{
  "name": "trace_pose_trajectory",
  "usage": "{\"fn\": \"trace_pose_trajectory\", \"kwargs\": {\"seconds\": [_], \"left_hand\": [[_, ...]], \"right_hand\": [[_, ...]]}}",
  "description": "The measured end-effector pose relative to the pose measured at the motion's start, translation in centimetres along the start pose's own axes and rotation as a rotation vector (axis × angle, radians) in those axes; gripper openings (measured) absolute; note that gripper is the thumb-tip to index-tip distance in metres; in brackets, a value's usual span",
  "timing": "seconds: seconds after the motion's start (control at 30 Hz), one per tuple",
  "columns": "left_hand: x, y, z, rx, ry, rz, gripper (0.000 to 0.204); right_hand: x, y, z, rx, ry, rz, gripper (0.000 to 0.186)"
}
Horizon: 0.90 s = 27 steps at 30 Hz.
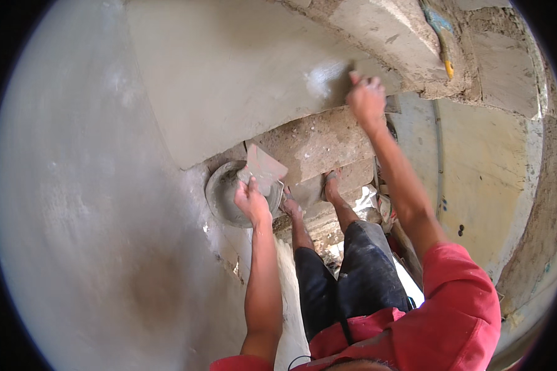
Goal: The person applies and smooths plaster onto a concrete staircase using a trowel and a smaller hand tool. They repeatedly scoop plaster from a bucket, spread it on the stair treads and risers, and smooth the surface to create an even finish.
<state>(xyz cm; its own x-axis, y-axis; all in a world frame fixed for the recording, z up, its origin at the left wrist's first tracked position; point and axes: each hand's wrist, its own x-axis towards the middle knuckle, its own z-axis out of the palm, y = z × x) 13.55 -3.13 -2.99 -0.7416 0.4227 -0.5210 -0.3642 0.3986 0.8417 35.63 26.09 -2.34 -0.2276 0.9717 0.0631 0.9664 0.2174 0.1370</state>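
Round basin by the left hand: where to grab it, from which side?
Probably the left rim of the basin, hand coming from above: it opens upward and that curve is uncovered, while the flat plate and left hand overlap its right side in view. Clearance beside the rim can't be judged.

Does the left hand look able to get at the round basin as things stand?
Likely yes: the left hand overlaps the basin in this view, though the flat tool it holds covers part.
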Motion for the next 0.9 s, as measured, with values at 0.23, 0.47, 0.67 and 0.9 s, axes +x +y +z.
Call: {"fn": "trace_pose_trajectory", "kwargs": {"seconds": [0.23, 0.47, 0.67, 0.9], "left_hand": [[4.3, 3.3, 1.4, -0.106, 0.08, 0.11, 0.012], [6.5, 5.0, -2.7, -0.076, 0.146, 0.013, 0.011], [7.4, 5.0, -4.1, -0.071, 0.121, 0.022, 0.017], [7.0, 5.1, -1.2, -0.087, 0.058, 0.036, 0.023]], "right_hand": [[-4.4, -11.3, 1.9, 0.064, -0.182, -0.09, 0.033], [-7.3, -16.6, -3.1, 0.389, -0.217, -0.222, 0.038], [2.8, 2.6, -1.4, 0.008, -0.057, 0.252, 0.041], [0.8, -5.1, 2.4, 0.165, 0.029, -0.017, 0.036]]}}
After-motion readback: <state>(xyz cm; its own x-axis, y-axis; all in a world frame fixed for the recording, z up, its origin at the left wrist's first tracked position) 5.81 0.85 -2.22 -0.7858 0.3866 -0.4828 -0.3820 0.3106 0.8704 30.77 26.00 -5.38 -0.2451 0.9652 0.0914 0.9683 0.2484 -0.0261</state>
